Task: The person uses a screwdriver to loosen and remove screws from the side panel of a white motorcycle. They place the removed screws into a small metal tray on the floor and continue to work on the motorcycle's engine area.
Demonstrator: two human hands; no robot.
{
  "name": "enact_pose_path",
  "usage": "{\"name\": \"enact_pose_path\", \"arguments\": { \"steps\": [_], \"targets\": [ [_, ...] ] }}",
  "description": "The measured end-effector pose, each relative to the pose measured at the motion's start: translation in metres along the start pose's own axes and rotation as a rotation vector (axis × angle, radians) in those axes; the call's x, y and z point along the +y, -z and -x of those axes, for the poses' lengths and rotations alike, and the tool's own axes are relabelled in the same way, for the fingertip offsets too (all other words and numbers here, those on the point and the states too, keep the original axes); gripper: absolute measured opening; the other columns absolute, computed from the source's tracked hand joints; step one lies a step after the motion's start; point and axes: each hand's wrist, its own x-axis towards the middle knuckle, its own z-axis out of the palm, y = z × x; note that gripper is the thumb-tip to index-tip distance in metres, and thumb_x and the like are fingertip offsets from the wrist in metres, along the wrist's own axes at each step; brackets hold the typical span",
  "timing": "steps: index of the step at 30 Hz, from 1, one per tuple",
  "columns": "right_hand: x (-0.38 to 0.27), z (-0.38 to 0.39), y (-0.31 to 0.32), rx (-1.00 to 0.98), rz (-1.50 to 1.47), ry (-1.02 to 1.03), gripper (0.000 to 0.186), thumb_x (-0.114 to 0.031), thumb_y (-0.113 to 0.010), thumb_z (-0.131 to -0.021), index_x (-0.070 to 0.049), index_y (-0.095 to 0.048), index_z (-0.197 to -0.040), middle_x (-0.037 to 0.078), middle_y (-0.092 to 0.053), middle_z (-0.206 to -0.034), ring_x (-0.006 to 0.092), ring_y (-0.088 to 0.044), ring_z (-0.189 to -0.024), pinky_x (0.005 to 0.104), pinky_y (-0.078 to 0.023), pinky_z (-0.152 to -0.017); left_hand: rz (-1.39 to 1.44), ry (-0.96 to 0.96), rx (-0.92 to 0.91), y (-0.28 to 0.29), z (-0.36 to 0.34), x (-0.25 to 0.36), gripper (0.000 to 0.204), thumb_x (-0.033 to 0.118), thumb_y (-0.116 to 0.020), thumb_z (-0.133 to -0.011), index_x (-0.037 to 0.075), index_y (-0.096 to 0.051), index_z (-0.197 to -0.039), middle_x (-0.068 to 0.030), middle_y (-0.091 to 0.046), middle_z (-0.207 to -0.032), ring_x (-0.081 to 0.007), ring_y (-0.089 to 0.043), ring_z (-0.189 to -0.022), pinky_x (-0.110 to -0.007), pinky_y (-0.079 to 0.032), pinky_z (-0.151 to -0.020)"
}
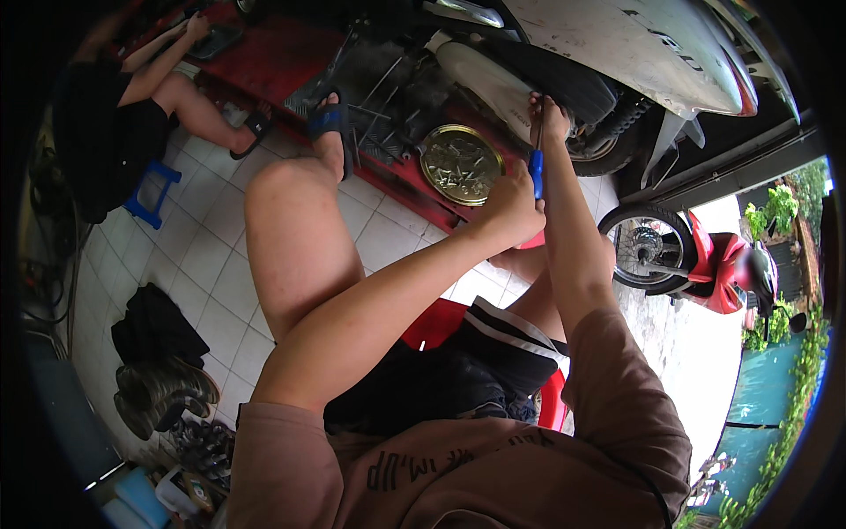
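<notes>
My left hand point(513, 206) is closed round the blue handle of a screwdriver point(537, 166), whose metal shaft points up toward the white exhaust cover point(476, 84) of a raised scooter. My right hand point(550, 121) is at the shaft's far end, beside the cover, with its fingers curled; what they pinch is too small to make out. A round brass-coloured tray point(449, 150) holding several small metal parts sits just left of my hands. The scooter's white body panel point(608, 40) and rear tyre point(608, 154) are above and behind my right hand.
A red workbench point(256, 53) carries several tools. A co-worker in black point(106, 123) sits at upper left beside a blue stool point(154, 189). A red motorbike point(718, 275) stands outside at right. Shoes point(163, 397) and black cloth point(154, 331) lie on the tiled floor at lower left.
</notes>
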Motion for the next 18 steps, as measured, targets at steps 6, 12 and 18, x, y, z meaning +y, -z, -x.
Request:
{"name": "enact_pose_path", "arguments": {
  "steps": [6,12,18],
  "targets": [
    [0.0016,0.0053,-0.0060,0.043,0.075,0.011,0.009,-0.003,-0.046,-0.093,0.001,-0.044,-0.102,0.019,-0.065,-0.080,0.0221,-0.064,-0.060,0.0290,-0.048,-0.046,-0.002,0.013,0.008,0.0002,-0.0031,-0.0077,0.040,0.005,-0.061,-0.079,-0.008,-0.040,-0.110,-0.0285,-0.062,-0.084,-0.0422,-0.064,-0.080,-0.047,-0.051,-0.071],
    [-0.0001,0.0041,-0.0072,0.060,0.088,0.010,0.010,-0.003,-0.046,-0.093,0.004,-0.046,-0.101,0.018,-0.065,-0.076,0.0217,-0.062,-0.057,0.0289,-0.048,-0.046,0.005,-0.016,0.015,-0.0001,-0.0003,-0.0070,0.041,0.006,-0.061,-0.079,-0.008,-0.040,-0.111,-0.0290,-0.060,-0.083,-0.0436,-0.063,-0.079,-0.047,-0.051,-0.071],
    [-0.0009,0.0078,-0.0116,0.083,0.123,0.035,0.013,-0.001,-0.047,-0.091,0.007,-0.046,-0.101,0.019,-0.064,-0.074,0.0221,-0.060,-0.054,0.0306,-0.046,-0.043,0.023,0.022,-0.033,0.0051,0.0004,-0.0039,0.043,0.009,-0.061,-0.080,-0.008,-0.039,-0.112,-0.0308,-0.059,-0.084,-0.0444,-0.062,-0.079,-0.048,-0.050,-0.070]
  ]
}}
